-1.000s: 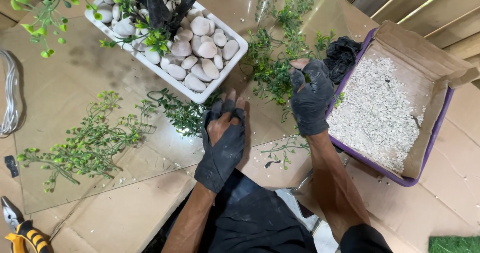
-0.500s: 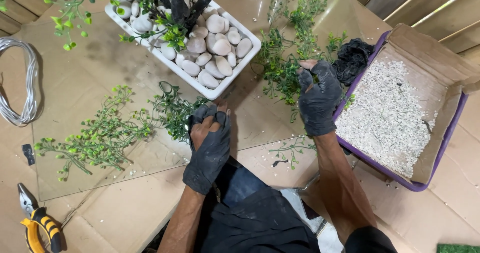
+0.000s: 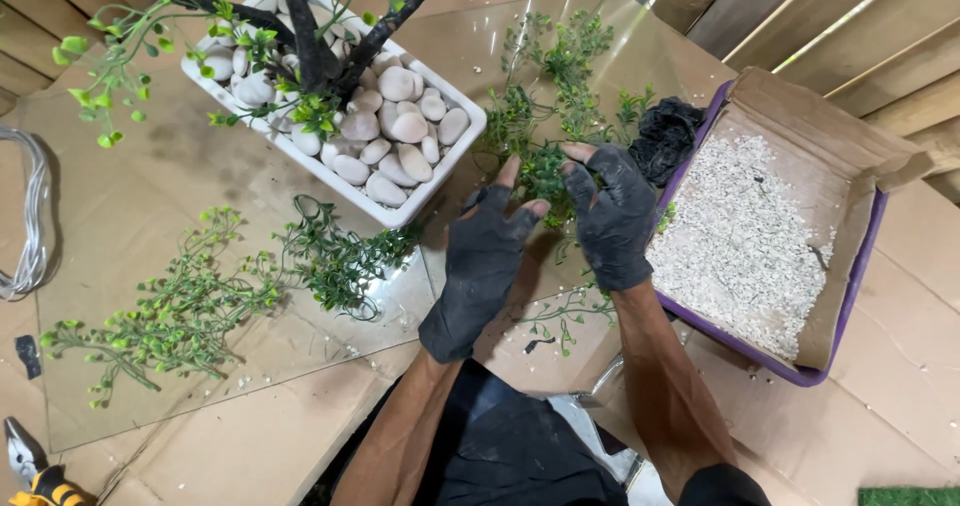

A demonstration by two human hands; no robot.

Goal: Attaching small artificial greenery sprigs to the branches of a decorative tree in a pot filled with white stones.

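Both my hands wear black fingerless gloves. My left hand (image 3: 485, 256) and my right hand (image 3: 612, 216) meet at a bunch of green artificial sprigs (image 3: 545, 171), with fingers closed into the foliage from both sides. The bunch lies on a clear sheet, between a white rectangular planter (image 3: 445, 181) and a purple-rimmed box (image 3: 850, 296). The planter holds pale pebbles (image 3: 400, 126) and a dark branching trunk (image 3: 305, 36) with small green leaves. White gravel (image 3: 740, 226) fills the box.
More loose sprigs (image 3: 190, 306) lie at the left on the sheet. A crumpled black cloth (image 3: 665, 136) sits by the box's near corner. A coil of pale wire (image 3: 35, 216) is at the left edge, yellow-handled pliers (image 3: 35, 476) at the bottom left. Wooden slats run behind.
My left hand has lifted off the sheet and moved up and right to the sprig bunch beside my right hand. The view has shifted, so everything sits lower and further right.
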